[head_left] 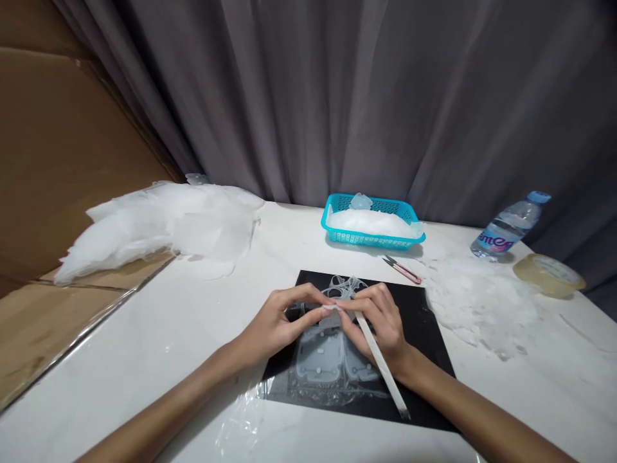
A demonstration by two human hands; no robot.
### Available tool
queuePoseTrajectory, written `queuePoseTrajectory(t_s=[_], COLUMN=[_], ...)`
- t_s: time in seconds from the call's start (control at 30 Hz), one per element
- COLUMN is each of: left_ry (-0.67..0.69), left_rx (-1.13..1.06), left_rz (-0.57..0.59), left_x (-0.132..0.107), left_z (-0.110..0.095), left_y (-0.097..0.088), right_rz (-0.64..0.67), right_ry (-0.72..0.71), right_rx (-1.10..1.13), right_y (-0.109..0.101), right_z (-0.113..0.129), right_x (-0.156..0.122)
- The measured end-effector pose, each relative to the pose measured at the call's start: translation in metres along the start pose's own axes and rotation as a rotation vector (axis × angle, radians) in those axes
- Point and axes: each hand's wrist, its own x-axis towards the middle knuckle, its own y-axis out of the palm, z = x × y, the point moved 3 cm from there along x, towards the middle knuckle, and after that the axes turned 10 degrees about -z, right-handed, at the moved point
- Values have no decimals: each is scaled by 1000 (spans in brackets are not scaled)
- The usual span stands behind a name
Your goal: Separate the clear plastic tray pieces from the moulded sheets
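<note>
My left hand [274, 321] and my right hand [380, 321] meet over a black mat [412, 312], the fingertips of both closed on a small white piece [330, 307]. A long, flat, pale tool with a dark end [383, 363] is also in my right hand, slanting down towards me. Its upper end is hidden by my fingers. Beneath my hands lie translucent moulded plastic parts [318, 357] in or under clear film. Thin looping translucent strands [347, 283] lie just beyond my fingertips.
A blue basket [373, 240] holds white sheet-like material. Thread snips [403, 270] lie before it. On the right are a tilted water bottle [506, 228], a tape roll [549, 275] and scattered translucent scraps [486, 302]. A white pile [168, 218] lies left, beside cardboard [72, 128].
</note>
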Motion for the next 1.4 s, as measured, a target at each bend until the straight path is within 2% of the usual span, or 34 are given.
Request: queuePoseTrajectory(t_s=[0.17,0.27,0.37,0.47,0.57,0.67,0.77,0.93,1.03,1.1,1.17,1.3,1.33,1.4], left_ry=[-52,-37,60,121,130,127,135,188,187,227,287,382,416,535], left_rx=[54,224,388,521,579,592,589,532,554,566,581,677,690,673], left_rz=[36,175,300,321,299,269,258,229,208,170,103,-42,-43,38], left_x=[-5,-15,-25,-28,-25,-20,-15,-4,5,8,9,1,-2,-10], left_z=[9,13,15,18,24,29,34,38,40,38,33,14,8,-2], left_y=[2,6,15,22,24,22,18,10,7,6,5,6,9,18], right_rz=[1,-70,-176,-267,-186,-62,38,333,517,569,616,717,731,724], right_ry=[198,326,329,254,226,223,246,297,519,645,706,707,678,574], right_rx=[34,-20,-126,-312,-342,-323,-283,-107,72,137,183,266,276,291], right_y=[2,-3,-10,-14,-7,-2,-8,-37,-54,-62,-67,-68,-67,-66], right_z=[-16,-34,-63,-102,-139,-154,-141,-83,-50,-34,-24,-19,-19,-18], right_x=[6,20,49,87,110,105,77,27,7,1,-1,-4,-6,-10])
